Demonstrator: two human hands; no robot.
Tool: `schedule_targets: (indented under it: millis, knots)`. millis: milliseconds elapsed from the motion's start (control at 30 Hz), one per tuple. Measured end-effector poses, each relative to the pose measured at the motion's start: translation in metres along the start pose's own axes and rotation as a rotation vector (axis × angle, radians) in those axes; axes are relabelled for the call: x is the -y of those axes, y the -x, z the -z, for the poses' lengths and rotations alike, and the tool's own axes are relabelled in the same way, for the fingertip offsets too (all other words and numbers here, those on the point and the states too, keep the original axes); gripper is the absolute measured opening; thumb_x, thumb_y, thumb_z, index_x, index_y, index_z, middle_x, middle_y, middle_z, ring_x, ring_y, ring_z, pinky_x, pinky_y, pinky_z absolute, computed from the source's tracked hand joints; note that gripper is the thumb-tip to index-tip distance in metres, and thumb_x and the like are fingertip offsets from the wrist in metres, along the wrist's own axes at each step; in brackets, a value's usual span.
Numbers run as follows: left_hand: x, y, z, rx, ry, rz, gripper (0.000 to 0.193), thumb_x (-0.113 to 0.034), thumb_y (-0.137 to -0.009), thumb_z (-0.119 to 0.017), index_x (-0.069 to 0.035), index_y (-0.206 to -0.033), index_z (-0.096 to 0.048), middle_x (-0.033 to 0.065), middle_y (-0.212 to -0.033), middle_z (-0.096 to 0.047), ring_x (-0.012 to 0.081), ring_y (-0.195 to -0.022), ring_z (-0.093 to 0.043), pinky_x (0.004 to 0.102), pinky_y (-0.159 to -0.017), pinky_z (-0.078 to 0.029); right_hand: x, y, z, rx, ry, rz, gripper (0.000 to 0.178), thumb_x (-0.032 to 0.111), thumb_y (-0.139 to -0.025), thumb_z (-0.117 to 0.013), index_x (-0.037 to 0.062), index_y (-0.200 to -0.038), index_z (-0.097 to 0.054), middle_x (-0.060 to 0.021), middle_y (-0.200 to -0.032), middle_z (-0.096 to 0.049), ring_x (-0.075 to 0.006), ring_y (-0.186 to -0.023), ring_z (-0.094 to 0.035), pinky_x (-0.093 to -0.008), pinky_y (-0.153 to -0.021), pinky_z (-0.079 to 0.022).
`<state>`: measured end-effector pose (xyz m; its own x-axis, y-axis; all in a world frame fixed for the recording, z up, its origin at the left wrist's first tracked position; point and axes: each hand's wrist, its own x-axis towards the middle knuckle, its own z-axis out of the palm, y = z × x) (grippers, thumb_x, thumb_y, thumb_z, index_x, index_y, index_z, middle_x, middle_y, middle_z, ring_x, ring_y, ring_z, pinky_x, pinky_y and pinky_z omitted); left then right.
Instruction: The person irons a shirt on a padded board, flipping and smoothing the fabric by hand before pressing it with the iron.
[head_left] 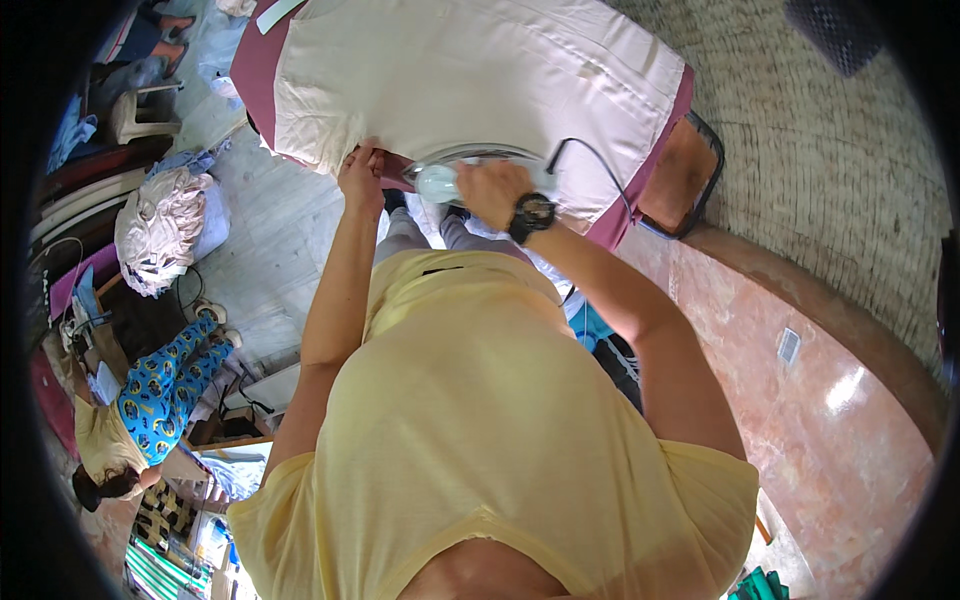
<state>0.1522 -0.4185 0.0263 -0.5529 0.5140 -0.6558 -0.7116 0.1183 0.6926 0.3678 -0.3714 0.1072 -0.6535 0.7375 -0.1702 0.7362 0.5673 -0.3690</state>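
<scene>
Right now the right hand [492, 190] is wrapped in a full grip around the handle of a pale iron [440, 182], resting on the cream garment [470, 80] spread over the maroon ironing board [262, 70]. Just beside it, the left hand [360, 172] pinches the garment's near edge.

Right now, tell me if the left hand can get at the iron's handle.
Probably yes. The left hand pinches the cream garment's edge right beside the iron, with nothing between them. But the right hand already grips the handle, so the left would have to let go of the cloth and share it.
</scene>
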Motion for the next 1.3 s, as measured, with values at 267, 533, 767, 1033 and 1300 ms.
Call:
schedule_targets:
  millis: [267, 533, 767, 1033, 1300]
  knots:
    - [0.026, 0.012, 0.001, 0.116, -0.368, -0.135, 0.021, -0.013, -0.083, -0.076, -0.007, -0.079, -0.057, -0.0021, -0.07, -0.055, 0.006, -0.062, -0.049, 0.0222, -0.058, -0.04, -0.187, 0.074, 0.083, -0.004, 0.216, 0.021, 0.033, 0.034, -0.088, -0.048, 0.0098, -0.074, -0.066, -0.0119, -0.072, -0.066, -0.0357, -0.068, -0.065, -0.0463, -0.069, -0.053]
    - [0.047, 0.035, -0.015, 0.222, -0.353, 0.087, 0.015, -0.016, -0.087, -0.073, -0.008, -0.091, -0.061, 0.0024, -0.089, -0.067, 0.0109, -0.083, -0.065, 0.0274, -0.077, -0.053, -0.111, 0.06, 0.045, -0.158, 0.101, 0.015, 0.024, 0.026, -0.078, -0.056, 0.0107, -0.059, -0.061, -0.0108, -0.062, -0.063, -0.0336, -0.058, -0.062, -0.0474, -0.059, -0.051]
    - [0.051, 0.039, -0.011, 0.194, -0.287, 0.063, 0.019, -0.014, -0.087, -0.074, -0.009, -0.085, -0.056, -0.0001, -0.081, -0.063, 0.01, -0.075, -0.062, 0.0266, -0.078, -0.054, -0.204, 0.084, 0.097, -0.002, 0.346, 0.178, 0.022, 0.024, -0.081, -0.053, 0.0137, -0.063, -0.061, -0.0062, -0.067, -0.064, -0.0251, -0.061, -0.062, -0.0444, -0.073, -0.043]
    - [0.052, 0.034, -0.008, 0.183, -0.277, 0.078, 0.022, -0.011, -0.087, -0.073, -0.009, -0.079, -0.053, 0.0012, -0.083, -0.065, 0.0103, -0.079, -0.063, 0.027, -0.079, -0.054, -0.16, 0.101, 0.077, 0.107, 0.297, 0.3, 0.025, 0.025, -0.079, -0.052, 0.0142, -0.058, -0.06, -0.0055, -0.063, -0.064, -0.0245, -0.063, -0.061, -0.0468, -0.079, -0.036]
    - [0.048, 0.035, -0.012, 0.147, -0.285, 0.113, 0.018, -0.01, -0.085, -0.075, -0.008, -0.078, -0.058, -0.0003, -0.078, -0.061, 0.01, -0.074, -0.06, 0.0267, -0.076, -0.055, -0.186, 0.104, 0.081, 0.148, 0.325, 0.285, 0.022, 0.026, -0.08, -0.052, 0.0146, -0.062, -0.06, -0.005, -0.064, -0.063, -0.0234, -0.064, -0.06, -0.0465, -0.08, -0.035]
